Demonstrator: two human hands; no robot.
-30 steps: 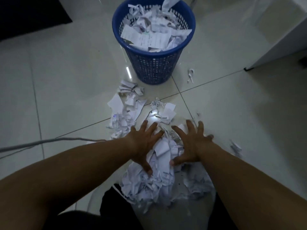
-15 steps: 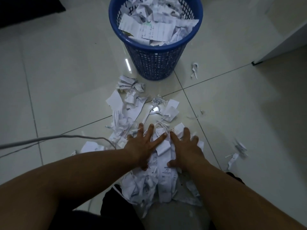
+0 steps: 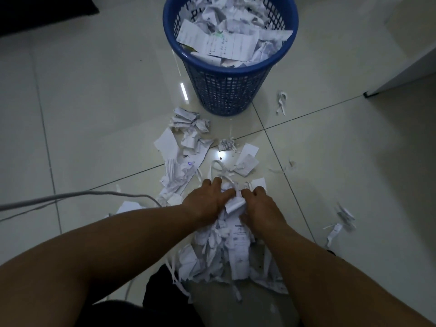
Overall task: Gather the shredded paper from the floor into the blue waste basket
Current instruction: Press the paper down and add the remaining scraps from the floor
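Observation:
The blue waste basket (image 3: pixel 226 90) stands on the floor ahead, filled to the rim with white paper scraps. A heap of shredded paper (image 3: pixel 224 253) lies on the tiles between my forearms. My left hand (image 3: pixel 207 200) and my right hand (image 3: pixel 258 204) sit side by side on the heap's far end, fingers curled down into the scraps and bunching them between the two hands. More loose scraps (image 3: pixel 186 147) lie scattered between my hands and the basket.
A grey cable (image 3: pixel 70 197) runs across the floor from the left edge toward the heap. Stray strips lie to the right (image 3: pixel 339 223) and beside the basket (image 3: pixel 282 102). A white cabinet corner (image 3: pixel 401 74) stands at the right. A dark mat (image 3: pixel 42 13) fills the top left.
Both hands went from flat and spread on the heap to curled, drawing closer together and gathering scraps. The view has moved nearer to the basket.

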